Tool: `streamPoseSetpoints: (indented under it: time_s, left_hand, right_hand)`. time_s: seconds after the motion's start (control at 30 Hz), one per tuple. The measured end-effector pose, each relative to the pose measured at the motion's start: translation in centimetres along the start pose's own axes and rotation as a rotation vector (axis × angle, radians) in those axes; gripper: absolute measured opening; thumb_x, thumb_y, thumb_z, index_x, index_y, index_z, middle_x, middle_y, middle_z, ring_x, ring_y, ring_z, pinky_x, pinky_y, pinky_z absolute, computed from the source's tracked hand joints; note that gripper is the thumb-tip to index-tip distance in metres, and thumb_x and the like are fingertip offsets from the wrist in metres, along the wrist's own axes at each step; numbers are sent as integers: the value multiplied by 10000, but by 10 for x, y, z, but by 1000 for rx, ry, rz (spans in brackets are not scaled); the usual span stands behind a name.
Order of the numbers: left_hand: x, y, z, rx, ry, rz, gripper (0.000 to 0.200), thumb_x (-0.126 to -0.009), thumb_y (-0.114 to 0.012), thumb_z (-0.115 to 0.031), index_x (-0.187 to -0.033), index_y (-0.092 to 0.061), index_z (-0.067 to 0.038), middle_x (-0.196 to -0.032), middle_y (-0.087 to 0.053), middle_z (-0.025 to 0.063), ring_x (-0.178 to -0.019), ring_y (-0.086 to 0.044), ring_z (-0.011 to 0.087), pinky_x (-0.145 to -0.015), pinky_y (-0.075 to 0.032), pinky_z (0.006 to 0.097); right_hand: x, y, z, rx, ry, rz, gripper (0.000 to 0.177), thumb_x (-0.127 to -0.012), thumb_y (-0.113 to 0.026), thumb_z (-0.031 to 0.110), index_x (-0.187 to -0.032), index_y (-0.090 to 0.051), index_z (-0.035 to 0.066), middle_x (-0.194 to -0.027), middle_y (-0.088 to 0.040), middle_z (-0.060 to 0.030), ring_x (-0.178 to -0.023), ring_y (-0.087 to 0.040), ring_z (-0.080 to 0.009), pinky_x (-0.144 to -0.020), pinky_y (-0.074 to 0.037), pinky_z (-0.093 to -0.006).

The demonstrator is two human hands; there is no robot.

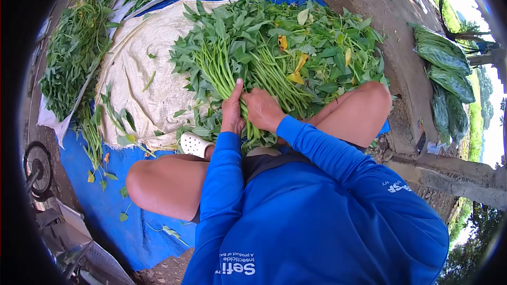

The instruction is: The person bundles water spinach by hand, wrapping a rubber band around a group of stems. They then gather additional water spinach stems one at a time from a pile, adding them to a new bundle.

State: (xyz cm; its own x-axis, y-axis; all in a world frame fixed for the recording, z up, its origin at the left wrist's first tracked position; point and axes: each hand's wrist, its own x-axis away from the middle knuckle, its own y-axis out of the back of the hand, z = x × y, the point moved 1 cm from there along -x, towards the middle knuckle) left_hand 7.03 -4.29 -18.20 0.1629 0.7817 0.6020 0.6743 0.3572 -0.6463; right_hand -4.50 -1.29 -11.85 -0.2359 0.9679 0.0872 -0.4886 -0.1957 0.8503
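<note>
My left hand (233,108) is closed around a bunch of long-stemmed leafy greens (215,66), thumb lying along the stems. The leaves of this bunch point away from me, with the cut ends toward my lap. Right beside it, my right hand (262,110) has its fingers curled against the same stems; its fingertips are partly hidden. More loose stems (277,76) lie just beyond the right hand. They merge into a wide heap of greens (327,47) with a few yellow leaves (300,66) in it.
A pale woven sack (153,79) lies on a blue tarp (111,221), with scattered leaves on both. Another pile of greens (71,58) is at the left. Several wrapped green bundles (443,55) sit at the right. My bent knees flank the work, beside a white clog (194,144).
</note>
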Motion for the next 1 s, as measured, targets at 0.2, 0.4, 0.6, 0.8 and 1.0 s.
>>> streamPoseSetpoints:
  time_s: [0.2, 0.4, 0.6, 0.8, 1.0]
  left_hand:
    - [7, 5, -39, -205, -150, -189, 218, -883, -828, -142, -1017, -733, 0, -912, -730, 68, -786, -699, 192, -726, -586, 354]
    - [25, -17, -76, -262, -180, -125, 205, -934, -819, -218, -966, -727, -37, -829, -698, 43, -697, -673, 167, -643, -565, 326]
    - [20, -10, -61, -304, -171, -142, 192, -906, -834, -192, -942, -736, -31, -836, -693, 35, -701, -634, 141, -664, -516, 309]
    - [22, -11, -62, -320, -154, -151, 191, -909, -826, -201, -886, -732, -37, -802, -686, 32, -686, -629, 140, -636, -512, 304]
    - [18, -12, -63, -293, -170, -138, 188, -905, -828, -200, -887, -733, -38, -800, -685, 31, -673, -623, 140, -633, -512, 308]
  right_hand:
    - [-25, 27, -72, -489, -381, -136, 210, -913, -640, 122, -1037, -788, 40, -1022, -767, -229, -997, -729, -428, -916, -574, -491]
    - [-50, 17, -165, -125, -454, -298, 232, -898, -707, 198, -1062, -795, 59, -1068, -762, -244, -1019, -731, -445, -930, -581, -513]
    - [-109, 19, -163, -130, -405, -219, 251, -947, -742, 241, -1125, -798, 73, -1131, -774, -219, -1044, -736, -407, -962, -575, -503]
    - [-126, 43, -179, -192, -374, -111, 206, -941, -746, 194, -1088, -799, 59, -1043, -802, -153, -949, -765, -306, -887, -591, -402]
    - [-116, 74, -168, -797, -823, -255, 205, -980, -659, 149, -1167, -717, 89, -963, -739, -64, -914, -747, -175, -722, -568, -380]
